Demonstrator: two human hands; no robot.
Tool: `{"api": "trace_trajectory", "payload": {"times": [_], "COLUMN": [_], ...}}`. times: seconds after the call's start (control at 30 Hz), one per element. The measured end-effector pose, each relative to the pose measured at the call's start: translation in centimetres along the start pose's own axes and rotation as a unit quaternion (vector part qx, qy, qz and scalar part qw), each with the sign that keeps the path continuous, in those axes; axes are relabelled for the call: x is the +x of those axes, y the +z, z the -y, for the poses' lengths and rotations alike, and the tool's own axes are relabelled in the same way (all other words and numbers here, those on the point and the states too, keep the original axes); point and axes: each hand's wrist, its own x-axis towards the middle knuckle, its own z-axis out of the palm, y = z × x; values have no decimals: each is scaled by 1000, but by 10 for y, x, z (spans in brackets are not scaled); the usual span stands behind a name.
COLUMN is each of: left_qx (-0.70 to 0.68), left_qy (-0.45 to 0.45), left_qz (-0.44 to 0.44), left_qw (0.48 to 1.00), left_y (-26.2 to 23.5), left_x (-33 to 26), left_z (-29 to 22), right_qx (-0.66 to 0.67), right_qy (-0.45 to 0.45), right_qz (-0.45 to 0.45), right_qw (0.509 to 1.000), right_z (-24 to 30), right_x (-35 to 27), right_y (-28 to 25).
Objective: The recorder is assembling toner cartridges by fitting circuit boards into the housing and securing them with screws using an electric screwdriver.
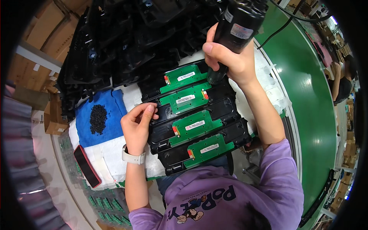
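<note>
1. Currently, four green circuit boards (197,101) sit in a column on black plastic housings (226,105) before me.
2. My right hand (234,63) is wrapped around a black power tool (239,28), its lower end beside the upper two boards.
3. My left hand (138,120) is curled at the housings' left edge; I cannot tell whether it pinches anything.
4. Further left, small black parts (98,119) lie heaped on a blue cloth (117,105).

The power driver (227,34) looks glossy plastic, the cloth (115,126) matt.

Driver (238,25) and black parts (126,46) (heaped) block the far side; room beside phone (87,166).
</note>
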Motion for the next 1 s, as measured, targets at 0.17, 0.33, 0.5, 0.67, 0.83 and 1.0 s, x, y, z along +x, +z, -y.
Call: {"api": "trace_trajectory", "payload": {"times": [0.17, 0.33, 0.5, 0.67, 0.83, 1.0], "left_qx": [-8, -31, -40, -36, -63, -65], "left_qy": [-13, -7, -29, 48, 38, 31], "left_qz": [14, 24, 10, 0, 118, 155], "left_qw": [1000, 999, 999, 998, 990, 985], "left_y": [-1, -3, 0, 8, 19, 19], "left_x": [2, 3, 0, -7, -13, -13], "left_z": [2, 4, -3, -9, -22, -21], "right_qx": [15, 7, 13, 292, 420, 421], "right_qy": [1, 5, -24, -85, -111, -88], "right_qz": [2, 17, 17, 105, 97, 70], "right_qw": [1000, 1000, 999, 947, 896, 900], "right_z": [-3, 2, 4, 9, 17, 13], "right_x": [3, -1, -8, -15, -21, -23], "right_y": [-2, 4, 2, 1, 12, 17]}}
